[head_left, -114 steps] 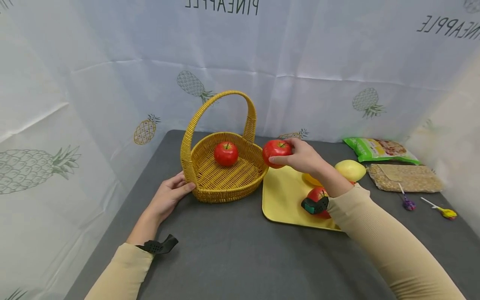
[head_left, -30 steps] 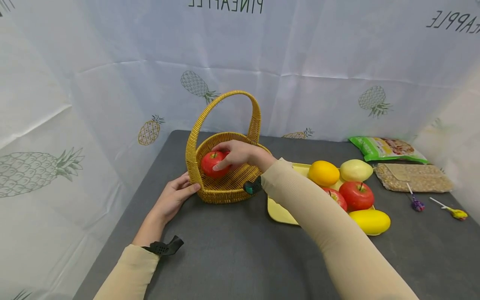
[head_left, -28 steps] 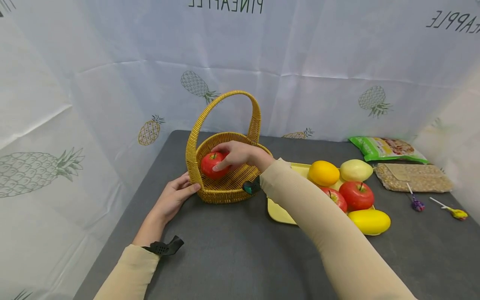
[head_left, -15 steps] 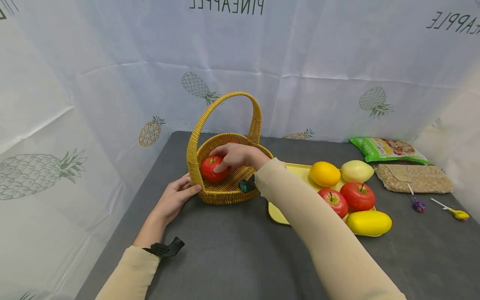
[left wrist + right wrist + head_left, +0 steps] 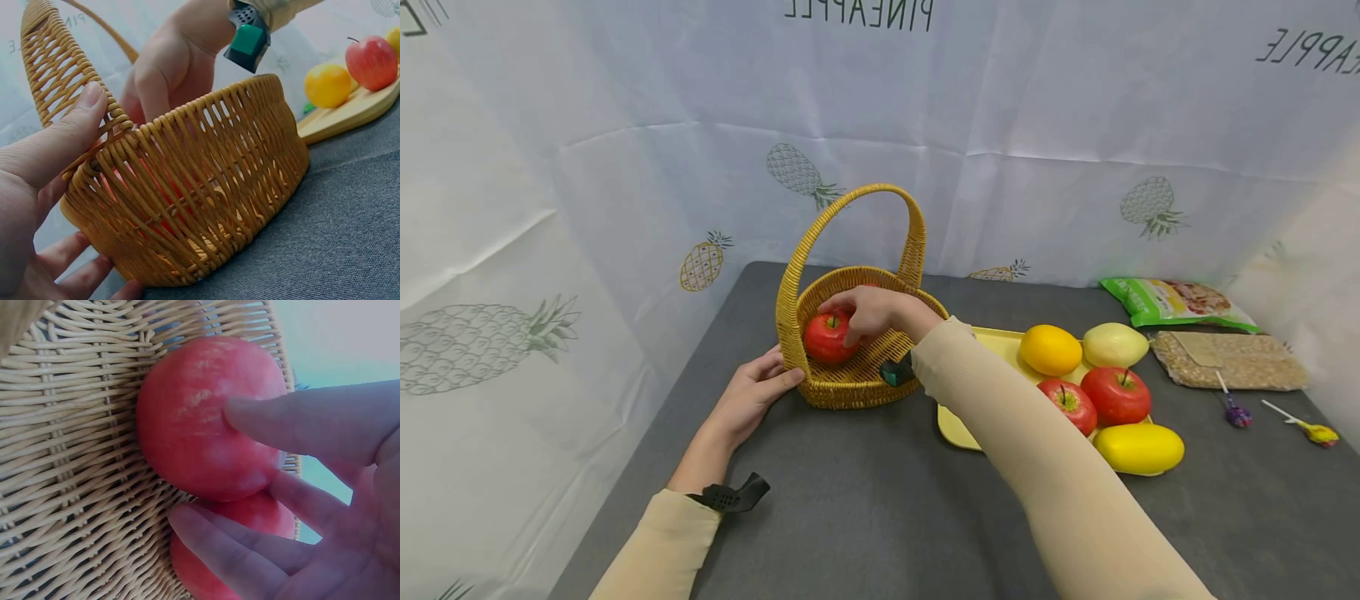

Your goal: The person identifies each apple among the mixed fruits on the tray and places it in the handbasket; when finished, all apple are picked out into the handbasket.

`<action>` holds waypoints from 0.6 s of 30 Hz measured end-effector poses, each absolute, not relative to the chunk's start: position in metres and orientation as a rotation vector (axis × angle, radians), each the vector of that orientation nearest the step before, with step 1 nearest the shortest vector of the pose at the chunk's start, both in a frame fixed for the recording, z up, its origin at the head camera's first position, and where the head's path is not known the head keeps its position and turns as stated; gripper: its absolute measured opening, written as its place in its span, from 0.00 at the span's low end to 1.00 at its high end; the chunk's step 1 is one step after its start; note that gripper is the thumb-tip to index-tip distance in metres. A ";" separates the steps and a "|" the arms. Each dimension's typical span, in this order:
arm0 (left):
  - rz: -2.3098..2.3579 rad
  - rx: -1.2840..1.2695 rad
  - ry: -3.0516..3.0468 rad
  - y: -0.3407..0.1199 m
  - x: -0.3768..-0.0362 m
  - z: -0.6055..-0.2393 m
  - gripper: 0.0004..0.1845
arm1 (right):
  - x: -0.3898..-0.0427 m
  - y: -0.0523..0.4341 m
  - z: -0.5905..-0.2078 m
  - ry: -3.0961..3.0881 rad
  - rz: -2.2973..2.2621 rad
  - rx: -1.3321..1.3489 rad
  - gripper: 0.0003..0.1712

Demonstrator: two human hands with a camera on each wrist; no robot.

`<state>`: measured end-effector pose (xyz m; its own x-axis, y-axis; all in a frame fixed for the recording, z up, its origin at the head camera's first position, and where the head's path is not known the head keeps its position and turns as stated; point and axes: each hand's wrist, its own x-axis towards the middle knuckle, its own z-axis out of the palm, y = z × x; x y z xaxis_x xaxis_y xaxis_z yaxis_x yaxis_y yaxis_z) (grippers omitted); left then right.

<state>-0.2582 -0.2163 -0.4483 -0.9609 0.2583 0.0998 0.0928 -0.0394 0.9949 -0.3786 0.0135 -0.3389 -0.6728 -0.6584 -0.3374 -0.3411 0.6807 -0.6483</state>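
Observation:
A yellow wicker basket (image 5: 850, 396) with a tall arched handle stands on the dark grey table. My left hand (image 5: 748, 396) holds its left end, with the thumb at the foot of the handle and the fingers along the outer wall (image 5: 84, 265). Inside the basket, a red apple (image 5: 826, 342) rests near the left side. My right hand (image 5: 874, 312) reaches in over it, the thumb (image 5: 262, 419) lightly against the apple and the other fingers loosely extended. A second red apple (image 5: 203, 569) lies beside it, mostly hidden by the hand in the head view.
Right of the basket, a yellow tray (image 5: 958, 429) carries two apples (image 5: 1116, 396), an orange fruit (image 5: 1051, 350), a pale yellow fruit (image 5: 1114, 344) and a yellow oblong fruit (image 5: 1138, 450). Beyond lie a green packet (image 5: 1180, 302), a grain bag (image 5: 1232, 362) and two lollipops (image 5: 1238, 414).
My right hand has carried an apple from above the tray into the basket. Since half a second ago its thumb has slid rightward on the apple, loosening. The left hand stays on the basket.

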 end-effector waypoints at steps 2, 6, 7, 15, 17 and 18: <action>2.151 0.378 2.097 -0.216 -0.258 -0.448 0.25 | -0.376 0.014 -0.339 2.378 -0.703 -0.819 0.43; 2.161 0.374 2.083 -0.217 -0.257 -0.448 0.25 | -0.371 0.018 -0.337 2.413 -0.693 -0.857 0.45; 2.165 0.373 2.077 -0.217 -0.256 -0.447 0.25 | -0.370 0.019 -0.337 2.412 -0.702 -0.852 0.44; 2.163 0.379 2.091 -0.215 -0.255 -0.447 0.26 | -0.354 0.045 -0.336 2.412 -0.810 -0.807 0.41; 2.157 0.387 2.099 -0.216 -0.255 -0.447 0.26 | -0.350 0.052 -0.335 2.413 -0.857 -0.806 0.39; 2.156 0.387 2.105 -0.216 -0.256 -0.447 0.26 | -0.348 0.056 -0.335 2.412 -0.882 -0.806 0.38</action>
